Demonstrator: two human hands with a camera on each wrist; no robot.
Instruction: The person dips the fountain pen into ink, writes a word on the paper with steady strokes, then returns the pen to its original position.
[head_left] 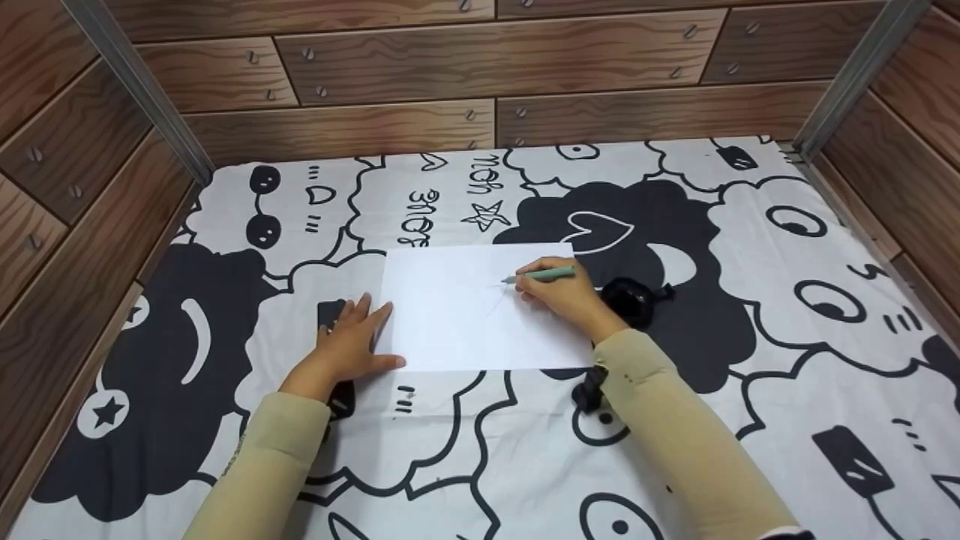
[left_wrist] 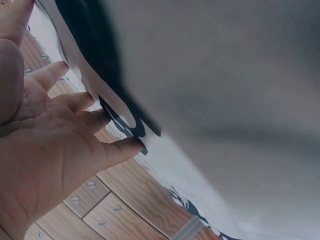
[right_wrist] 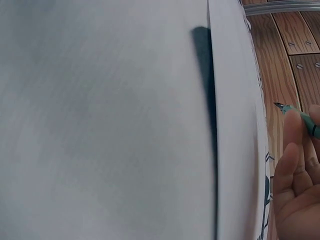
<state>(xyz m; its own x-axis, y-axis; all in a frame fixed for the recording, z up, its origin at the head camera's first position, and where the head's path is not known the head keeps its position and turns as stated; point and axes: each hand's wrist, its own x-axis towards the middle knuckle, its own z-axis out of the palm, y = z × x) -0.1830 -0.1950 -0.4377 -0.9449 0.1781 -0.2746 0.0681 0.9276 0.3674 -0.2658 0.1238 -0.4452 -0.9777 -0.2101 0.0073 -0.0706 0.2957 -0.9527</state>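
A sheet of white paper (head_left: 442,315) lies on the patterned cloth, with a few faint thin lines near the pen tip. My right hand (head_left: 559,292) pinches a green pen (head_left: 551,274) between thumb and fingers, its tip at the paper's upper right part. In the right wrist view the pen (right_wrist: 306,121) shows a dark pointed tip, and the right hand (right_wrist: 300,185) is partly cut off by the frame edge. My left hand (head_left: 352,341) rests with spread fingers at the paper's left edge, thumb on its lower left corner. The left wrist view shows the palm of the left hand (left_wrist: 55,130).
A black-and-white cartoon cloth (head_left: 435,427) covers the table. Wood-patterned panels (head_left: 480,60) with metal corner posts (head_left: 142,90) enclose the back and sides. A black rounded object (head_left: 628,301) is beside my right wrist, and a smaller black piece (head_left: 590,388) shows below it.
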